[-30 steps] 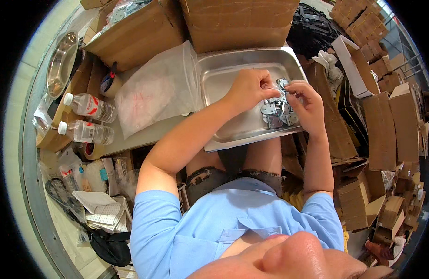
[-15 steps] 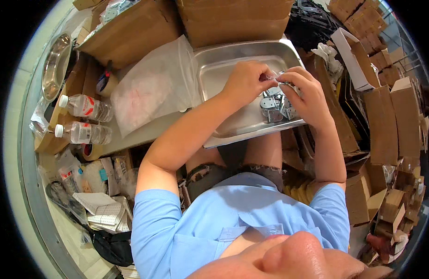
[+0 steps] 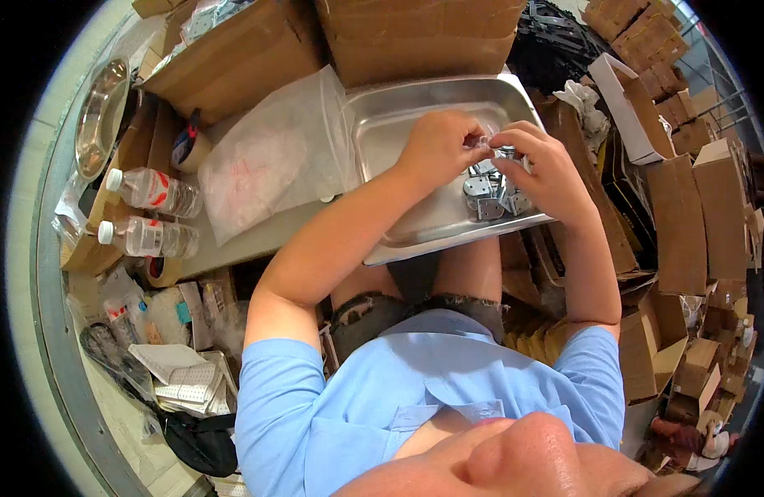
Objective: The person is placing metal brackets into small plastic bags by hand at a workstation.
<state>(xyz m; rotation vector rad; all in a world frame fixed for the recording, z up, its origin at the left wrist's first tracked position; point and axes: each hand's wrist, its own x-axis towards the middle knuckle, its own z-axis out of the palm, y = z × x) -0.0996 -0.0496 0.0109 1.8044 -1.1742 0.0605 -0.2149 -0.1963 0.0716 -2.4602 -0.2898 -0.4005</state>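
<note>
Over the right half of a shallow steel tray, my two hands meet at a small clear plastic bag. My left hand pinches it between thumb and fingers. My right hand has curled fingers, their tips at the bag's right side; its thumb sits a little lower. What the bag holds, if anything, is too small to tell. Below the fingers, several silvery metal hinge-like parts lie heaped in the tray, partly hidden by my right hand.
Left of the tray lies a large translucent bag with pinkish contents. Two clear bottles lie beyond it, near a tape roll and a steel bowl. Cardboard boxes stand behind the tray; more cartons crowd the right.
My right hand's fingertips have parted slightly, with the thumb lower. My left hand still pinches the small bag in nearly the same place.
</note>
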